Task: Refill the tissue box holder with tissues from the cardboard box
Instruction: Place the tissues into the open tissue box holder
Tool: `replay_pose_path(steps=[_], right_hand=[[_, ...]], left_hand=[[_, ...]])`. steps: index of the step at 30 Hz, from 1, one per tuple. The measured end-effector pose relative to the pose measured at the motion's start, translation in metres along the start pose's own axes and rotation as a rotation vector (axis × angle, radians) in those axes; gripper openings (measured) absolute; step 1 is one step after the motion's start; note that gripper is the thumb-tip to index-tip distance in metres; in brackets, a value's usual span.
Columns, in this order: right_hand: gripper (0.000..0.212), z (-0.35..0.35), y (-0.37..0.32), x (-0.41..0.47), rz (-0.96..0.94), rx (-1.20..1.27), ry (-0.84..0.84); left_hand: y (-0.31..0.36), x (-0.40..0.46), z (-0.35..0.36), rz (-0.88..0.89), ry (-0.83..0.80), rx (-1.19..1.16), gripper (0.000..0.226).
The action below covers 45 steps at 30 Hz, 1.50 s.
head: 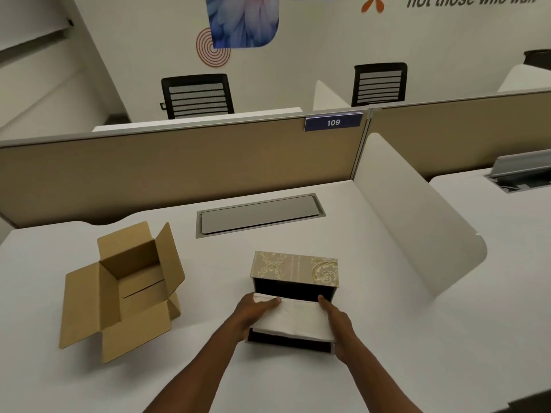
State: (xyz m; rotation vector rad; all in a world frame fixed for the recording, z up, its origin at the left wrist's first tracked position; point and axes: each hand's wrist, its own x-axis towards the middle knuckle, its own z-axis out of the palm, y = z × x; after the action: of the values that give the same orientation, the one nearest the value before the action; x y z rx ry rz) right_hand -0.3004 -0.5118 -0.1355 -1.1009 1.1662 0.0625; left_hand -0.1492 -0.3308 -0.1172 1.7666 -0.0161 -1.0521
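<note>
The tissue box holder [295,271] stands open in the middle of the white desk, its gold patterned lid raised at the back and its inside dark. A white stack of tissues [298,318] lies in the holder's near half. My left hand [253,315] presses on the stack's left end and my right hand [337,320] holds its right end. The brown cardboard box [125,290] sits to the left with its flaps spread open; its inside looks empty.
A grey cable hatch [259,214] is set into the desk behind the holder. A white curved divider [417,234] stands at the right and a tan partition [179,168] runs along the back. Two black chairs stand beyond it.
</note>
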Motion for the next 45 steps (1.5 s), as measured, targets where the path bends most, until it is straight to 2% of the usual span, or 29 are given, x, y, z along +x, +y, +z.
replay_pose_path(steps=[3, 4, 7, 8, 12, 15, 19, 25, 27, 29, 32, 34, 37, 39, 42, 43, 45], right_hand=[[0.067, 0.003, -0.008, 0.002, -0.005, 0.0, 0.017], [0.07, 0.004, -0.009, 0.004, -0.011, -0.006, 0.026], [0.1, 0.007, -0.013, 0.0, -0.043, -0.061, 0.103], [0.105, 0.008, -0.015, -0.004, -0.056, -0.08, 0.129], [0.09, 0.008, -0.013, -0.014, -0.145, -0.119, 0.183], [0.079, 0.007, -0.005, -0.019, -0.205, -0.155, 0.212], [0.071, 0.012, 0.002, -0.021, -0.264, -0.278, 0.239], [0.062, 0.015, 0.002, -0.016, -0.362, -0.533, 0.258], [0.062, 0.013, 0.001, -0.013, -0.361, -0.568, 0.252], [0.068, 0.012, -0.002, -0.013, -0.314, -0.531, 0.246], [0.076, 0.016, -0.001, -0.017, -0.251, -0.401, 0.27], [0.076, 0.02, 0.004, -0.018, -0.24, -0.359, 0.275], [0.076, 0.02, 0.006, -0.02, -0.239, -0.359, 0.256], [0.077, 0.015, 0.002, -0.018, -0.239, -0.364, 0.232], [0.077, 0.007, -0.002, -0.016, -0.246, -0.34, 0.273], [0.077, 0.008, -0.001, -0.017, -0.247, -0.341, 0.29], [0.077, 0.013, 0.004, -0.02, -0.249, -0.347, 0.278]], left_hand=[[0.005, 0.009, -0.003, 0.0, -0.026, -0.009, 0.04], [0.006, 0.01, -0.003, 0.003, -0.035, -0.007, 0.04], [0.005, 0.01, -0.002, 0.015, -0.003, -0.006, 0.037], [0.005, 0.009, -0.001, 0.023, 0.02, -0.007, 0.035], [-0.003, 0.008, 0.003, 0.032, 0.147, 0.022, 0.04], [-0.01, 0.008, 0.003, 0.034, 0.183, 0.05, 0.056], [-0.009, 0.003, 0.012, 0.038, 0.169, 0.095, 0.048], [-0.016, 0.006, 0.004, 0.011, 0.169, 0.097, 0.079], [-0.015, 0.007, 0.001, -0.005, 0.146, 0.086, 0.098], [-0.013, 0.007, 0.0, -0.011, 0.138, 0.078, 0.105], [-0.009, 0.003, 0.006, 0.002, 0.207, 0.033, 0.1], [-0.011, 0.0, 0.012, -0.011, 0.253, 0.025, 0.087], [-0.015, -0.004, 0.014, 0.017, 0.227, 0.076, 0.063], [-0.015, -0.005, 0.008, 0.023, 0.2, 0.072, 0.064], [-0.016, -0.005, 0.002, -0.002, 0.249, 0.069, 0.078], [-0.017, -0.007, 0.004, -0.005, 0.264, 0.069, 0.074], [-0.02, -0.011, 0.01, 0.019, 0.245, 0.059, 0.053]])
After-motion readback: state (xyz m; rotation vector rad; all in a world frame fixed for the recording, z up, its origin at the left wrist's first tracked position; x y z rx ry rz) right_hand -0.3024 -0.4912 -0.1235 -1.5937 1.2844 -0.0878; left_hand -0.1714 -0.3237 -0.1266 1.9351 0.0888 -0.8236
